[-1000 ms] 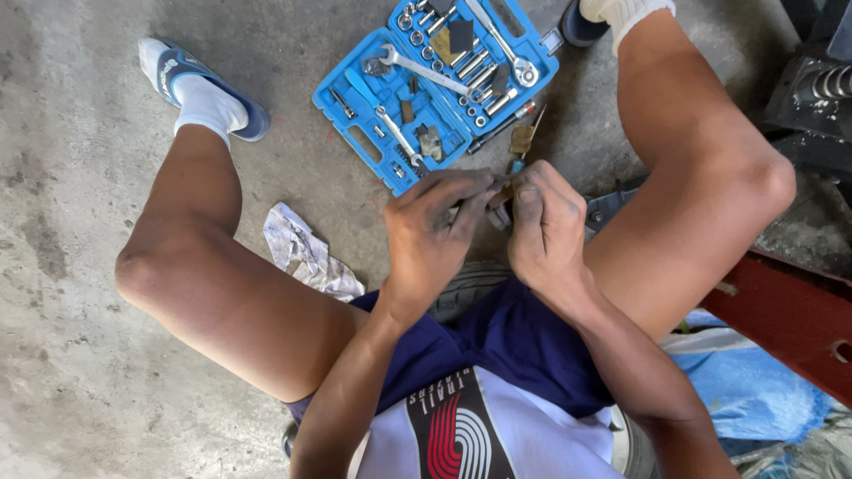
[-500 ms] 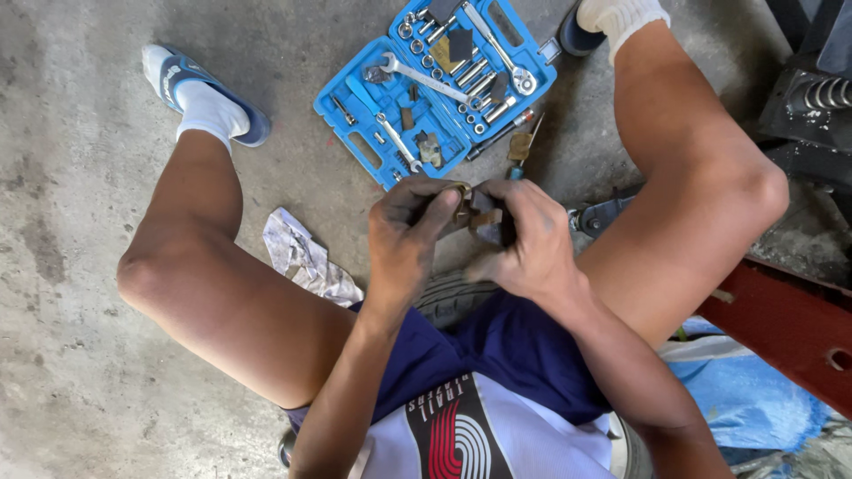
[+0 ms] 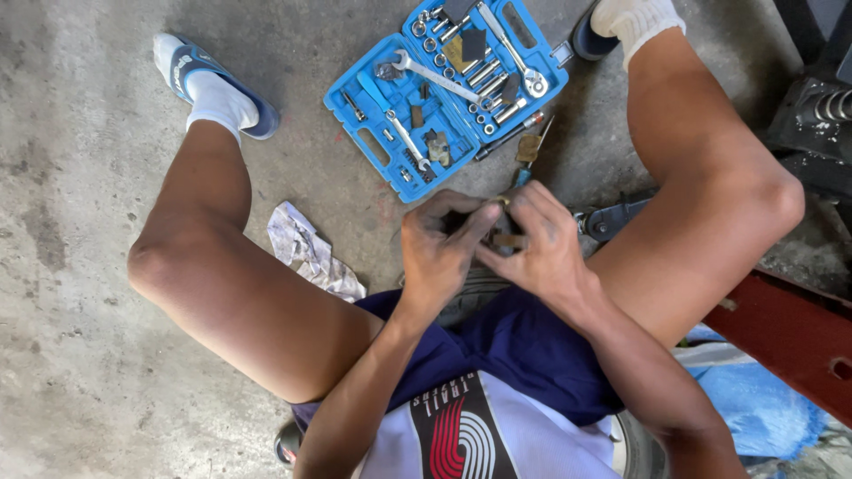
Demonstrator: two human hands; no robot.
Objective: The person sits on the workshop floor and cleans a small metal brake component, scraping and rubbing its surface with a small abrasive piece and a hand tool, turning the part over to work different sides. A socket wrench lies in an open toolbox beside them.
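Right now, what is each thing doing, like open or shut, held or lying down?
Blue tool case: open, flat on the concrete floor, sockets and wrenches inside.
Small metal part: held between both hands.
Left hand: fingers closed around the part.
Right hand: pinching the part.
Rag: crumpled, lying on the floor.
Screwdriver: lying beside the case.
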